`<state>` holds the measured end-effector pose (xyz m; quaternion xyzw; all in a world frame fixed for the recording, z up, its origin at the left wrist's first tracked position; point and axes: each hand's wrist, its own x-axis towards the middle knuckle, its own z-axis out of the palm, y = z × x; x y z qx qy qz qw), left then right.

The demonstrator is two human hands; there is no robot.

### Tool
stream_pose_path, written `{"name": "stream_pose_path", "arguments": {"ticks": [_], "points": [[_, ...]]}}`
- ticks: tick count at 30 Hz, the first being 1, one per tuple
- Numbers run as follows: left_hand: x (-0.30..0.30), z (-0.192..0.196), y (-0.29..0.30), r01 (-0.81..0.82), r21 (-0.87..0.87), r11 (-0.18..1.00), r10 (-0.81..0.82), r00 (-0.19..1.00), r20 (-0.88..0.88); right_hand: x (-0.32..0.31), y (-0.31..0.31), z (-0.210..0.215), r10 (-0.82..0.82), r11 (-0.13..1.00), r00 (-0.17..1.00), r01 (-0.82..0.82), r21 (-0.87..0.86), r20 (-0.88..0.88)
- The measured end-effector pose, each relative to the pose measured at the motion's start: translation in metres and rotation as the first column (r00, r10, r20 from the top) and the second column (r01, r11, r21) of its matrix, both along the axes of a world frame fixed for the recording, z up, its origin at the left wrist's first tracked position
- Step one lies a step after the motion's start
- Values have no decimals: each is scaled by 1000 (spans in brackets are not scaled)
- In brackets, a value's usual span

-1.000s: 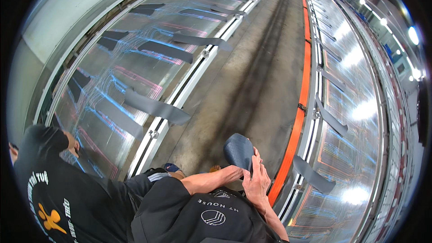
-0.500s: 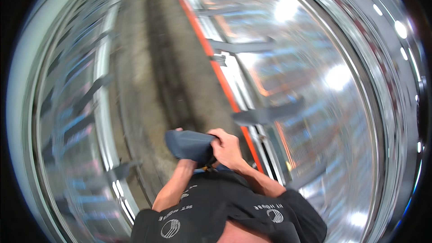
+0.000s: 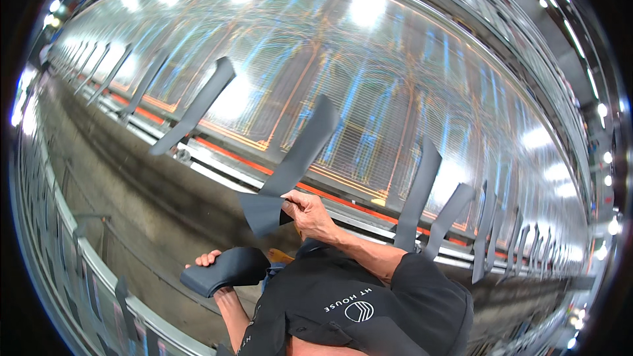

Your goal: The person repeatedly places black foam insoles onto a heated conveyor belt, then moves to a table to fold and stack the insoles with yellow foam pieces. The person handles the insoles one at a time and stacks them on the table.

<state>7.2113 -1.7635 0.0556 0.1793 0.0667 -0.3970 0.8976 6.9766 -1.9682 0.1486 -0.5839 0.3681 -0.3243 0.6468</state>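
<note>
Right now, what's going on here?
A person in a black shirt holds a curled dark-grey bundle in the left hand. The right hand grips a grey flap at the near end of a grey strip lying over the edge of a long shiny table. More grey strips overhang that edge on either side.

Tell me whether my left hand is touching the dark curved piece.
Touching: the head view shows the left hand with fingers curled over the dark curved piece.

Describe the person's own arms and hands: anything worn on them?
The left hand and right hand are ungloved, with no watch visible. A short black sleeve leaves the right forearm bare; the shirt has white lettering and a round white emblem.
</note>
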Motion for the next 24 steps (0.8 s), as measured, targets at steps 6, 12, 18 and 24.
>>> {"name": "stream_pose_path", "arguments": {"ticks": [6,12,18,24], "points": [[25,6,-18,142,-3,990,-142,990,19,-41,11,17,-217,976,969,211,-62,-116],[36,2,-14,149,-1,989,-149,988,33,-106,-14,9,-467,860,840,504,78,-276],[25,15,-29,134,-3,991,-133,991,27,-160,-90,-64,-620,748,569,636,-188,-541],[28,14,-25,47,-69,997,-44,998,47,-25,-52,-23,-427,731,822,68,-679,-377]]}}
